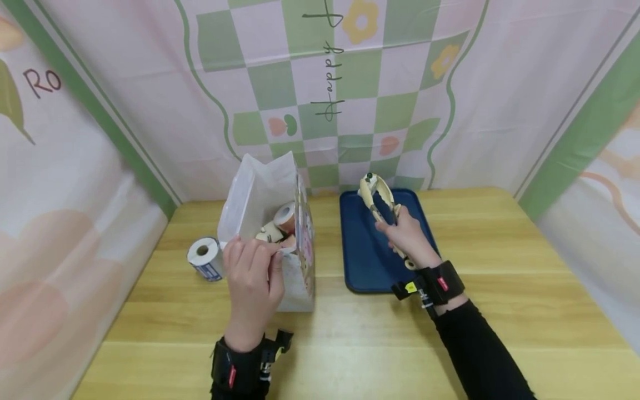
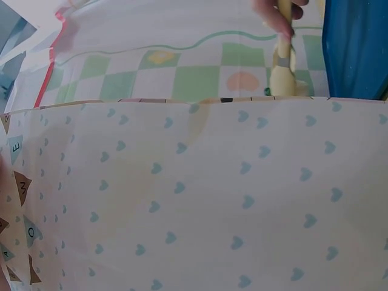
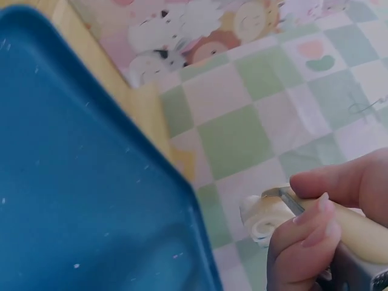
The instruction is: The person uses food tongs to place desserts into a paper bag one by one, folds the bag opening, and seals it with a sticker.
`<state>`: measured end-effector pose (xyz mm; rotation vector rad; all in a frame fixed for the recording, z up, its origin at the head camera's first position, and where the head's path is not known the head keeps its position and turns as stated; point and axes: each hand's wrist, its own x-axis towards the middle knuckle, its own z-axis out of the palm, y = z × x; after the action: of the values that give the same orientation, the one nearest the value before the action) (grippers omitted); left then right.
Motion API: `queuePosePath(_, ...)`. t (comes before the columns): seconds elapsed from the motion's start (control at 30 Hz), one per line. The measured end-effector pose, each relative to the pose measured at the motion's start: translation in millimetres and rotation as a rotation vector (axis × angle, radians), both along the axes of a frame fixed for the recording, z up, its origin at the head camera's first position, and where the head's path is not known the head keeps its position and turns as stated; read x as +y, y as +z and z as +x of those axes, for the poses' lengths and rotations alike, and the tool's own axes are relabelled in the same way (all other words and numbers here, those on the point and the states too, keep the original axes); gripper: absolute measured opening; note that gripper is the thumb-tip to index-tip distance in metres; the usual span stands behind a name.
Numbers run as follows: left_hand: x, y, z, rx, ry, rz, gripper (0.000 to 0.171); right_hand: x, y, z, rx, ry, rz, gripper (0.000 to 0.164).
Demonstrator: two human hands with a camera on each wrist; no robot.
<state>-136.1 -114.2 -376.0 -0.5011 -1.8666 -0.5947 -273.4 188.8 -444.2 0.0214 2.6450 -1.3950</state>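
My left hand (image 1: 252, 272) pinches the near top edge of a white paper gift bag (image 1: 295, 283), which stands open at its top. In the left wrist view the heart-printed side of the bag (image 2: 200, 194) fills most of the picture. My right hand (image 1: 410, 236) grips a pair of cream-coloured tongs (image 1: 367, 197) over the far part of a blue tray (image 1: 352, 266). A small white thing with a dark green spot (image 1: 369, 179) sits at the tips of the tongs. The right wrist view shows that white thing (image 3: 264, 219) with a rolled, layered look.
Inside the bag lie a paper roll (image 1: 285, 215) and other small pale things (image 1: 270, 232). A white-and-blue paper roll (image 1: 205, 258) stands upright on the wooden table (image 1: 350, 344), left of the bag. A printed cloth (image 1: 320, 83) hangs behind the table.
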Motion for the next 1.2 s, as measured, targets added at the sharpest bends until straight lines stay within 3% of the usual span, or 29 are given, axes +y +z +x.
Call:
queuePosePath(0.17,1,-0.4,-0.4,0.004,0.000,-0.001,0.032,-1,14.6,9.8,0.042,0.002,-0.027,0.057)
queuePosePath(0.57,0,0.3,-0.1,-0.004,0.000,0.003,0.031,-9,54.6,31.7,0.045,0.014,-0.080,0.065)
queuePosePath(1.2,-1,0.6,-0.6,0.003,-0.009,-0.002,0.032,-19,96.5,67.8,0.135,0.105,-0.066,0.069)
